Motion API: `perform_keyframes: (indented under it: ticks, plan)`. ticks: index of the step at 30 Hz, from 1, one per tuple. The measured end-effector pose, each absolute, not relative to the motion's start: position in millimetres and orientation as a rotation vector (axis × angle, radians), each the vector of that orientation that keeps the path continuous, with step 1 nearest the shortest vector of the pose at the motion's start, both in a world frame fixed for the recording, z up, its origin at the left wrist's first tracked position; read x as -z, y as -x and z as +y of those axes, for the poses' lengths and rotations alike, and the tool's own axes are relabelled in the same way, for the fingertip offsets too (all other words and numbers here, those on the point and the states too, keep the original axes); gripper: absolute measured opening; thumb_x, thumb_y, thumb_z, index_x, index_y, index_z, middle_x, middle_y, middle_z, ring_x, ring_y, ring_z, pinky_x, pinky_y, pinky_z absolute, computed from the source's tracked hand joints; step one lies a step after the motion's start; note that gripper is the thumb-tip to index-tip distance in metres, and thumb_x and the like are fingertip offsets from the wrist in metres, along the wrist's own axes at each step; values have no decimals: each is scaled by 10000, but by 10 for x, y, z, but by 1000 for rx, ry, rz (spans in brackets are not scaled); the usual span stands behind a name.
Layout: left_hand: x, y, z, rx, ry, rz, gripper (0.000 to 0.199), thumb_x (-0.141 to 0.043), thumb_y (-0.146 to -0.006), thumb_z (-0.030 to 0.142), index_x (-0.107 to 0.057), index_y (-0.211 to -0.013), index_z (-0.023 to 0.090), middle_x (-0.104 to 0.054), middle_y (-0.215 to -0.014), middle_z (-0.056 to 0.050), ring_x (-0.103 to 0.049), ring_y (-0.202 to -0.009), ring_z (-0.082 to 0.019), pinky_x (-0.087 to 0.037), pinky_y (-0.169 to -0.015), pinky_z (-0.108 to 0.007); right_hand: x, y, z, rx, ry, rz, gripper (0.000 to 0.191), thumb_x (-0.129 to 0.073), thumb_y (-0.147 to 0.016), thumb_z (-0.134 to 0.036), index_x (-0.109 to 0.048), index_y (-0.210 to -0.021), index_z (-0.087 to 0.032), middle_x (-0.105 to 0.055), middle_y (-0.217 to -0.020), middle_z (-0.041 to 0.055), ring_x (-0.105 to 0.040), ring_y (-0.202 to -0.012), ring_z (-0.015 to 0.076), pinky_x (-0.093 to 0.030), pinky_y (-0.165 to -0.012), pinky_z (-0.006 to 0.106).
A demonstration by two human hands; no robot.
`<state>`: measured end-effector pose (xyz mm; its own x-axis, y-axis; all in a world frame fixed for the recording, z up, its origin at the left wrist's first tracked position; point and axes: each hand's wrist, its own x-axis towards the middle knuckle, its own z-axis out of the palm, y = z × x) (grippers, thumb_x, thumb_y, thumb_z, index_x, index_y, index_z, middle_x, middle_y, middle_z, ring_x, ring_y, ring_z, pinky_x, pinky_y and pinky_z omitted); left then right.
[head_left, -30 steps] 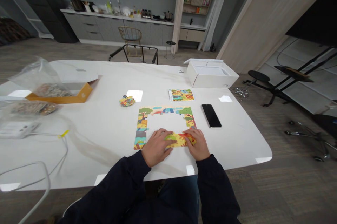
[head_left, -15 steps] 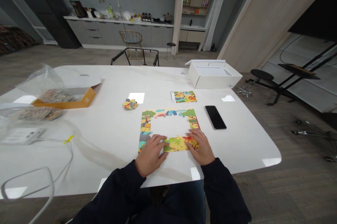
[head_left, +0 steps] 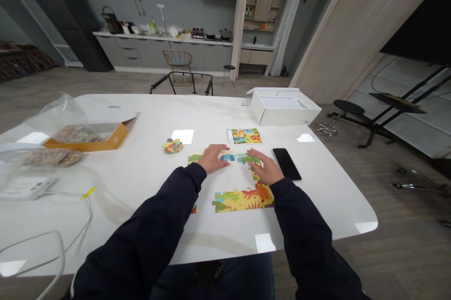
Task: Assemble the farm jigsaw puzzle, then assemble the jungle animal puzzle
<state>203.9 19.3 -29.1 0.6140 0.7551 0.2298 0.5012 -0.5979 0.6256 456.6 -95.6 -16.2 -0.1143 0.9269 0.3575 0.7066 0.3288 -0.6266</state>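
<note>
A colourful jigsaw puzzle frame [head_left: 243,199] lies on the white table, its bottom strip joined and showing a lizard and a lion. My left hand [head_left: 213,159] rests over the top left of the puzzle, thumb and fingers apart beside a blue-patterned part of the top edge. Over the top right corner is my right hand [head_left: 265,168], its fingers spread around the green tree pieces. The left side of the puzzle is mostly hidden under my left sleeve. Beyond my hands lies the picture card [head_left: 244,136], and a small pile of puzzle pieces [head_left: 172,146] sits to the left.
A black phone [head_left: 286,164] lies right of the puzzle, with an open white box [head_left: 285,114] behind. On the left are an orange-edged box [head_left: 116,138], plastic bags of pieces [head_left: 52,156], a power strip [head_left: 28,188] and a white cable [head_left: 61,248].
Both hands have left the bottom strip and moved away from me to the top edge. The bottom strip now shows uncovered. The view has tilted up slightly.
</note>
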Motion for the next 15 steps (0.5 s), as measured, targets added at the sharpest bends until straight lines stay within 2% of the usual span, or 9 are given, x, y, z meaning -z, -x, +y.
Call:
perform_keyframes:
  ticks: [2, 5, 10, 15]
  plan:
    - [380, -2084, 276, -663, -2323, 976, 517, -861, -702, 282, -705, -1193, 247, -687, -1319, -62, -555, -1260, -315, -436, -1113, -493, 329, -4546, -749, -374, 1463, -1950, 432, -591, -961, -278, -614, -1390, -234, -565, -1498, 117, -425, -1474, 290, -324, -1219, 567]
    - [473, -2089, 296, -686, -2323, 962, 385, -838, -736, 279, -744, -1109, 251, -723, -1254, -44, -581, -1214, -290, -452, -1094, -466, 547, -4500, -612, -366, 1541, -2079, 464, -605, -975, -321, -582, -1432, -249, -507, -1547, 118, -371, -1504, 295, -239, -1236, 612]
    - [507, -2088, 265, -723, -2343, 914, 237, -778, -796, 254, -767, -1032, 268, -724, -1249, -34, -589, -1199, -266, -451, -1084, -454, 610, -4462, -624, -298, 1599, -2150, 438, -513, -1028, -333, -558, -1459, -270, -484, -1568, 89, -378, -1502, 277, -253, -1238, 580]
    - [486, -2105, 256, -718, -2352, 899, 234, -757, -805, 236, -769, -1036, 275, -724, -1248, -33, -597, -1185, -261, -458, -1074, -457, 571, -4421, -634, -250, 1627, -2144, 436, -499, -1028, -308, -564, -1455, -251, -496, -1559, 90, -395, -1492, 281, -264, -1236, 570]
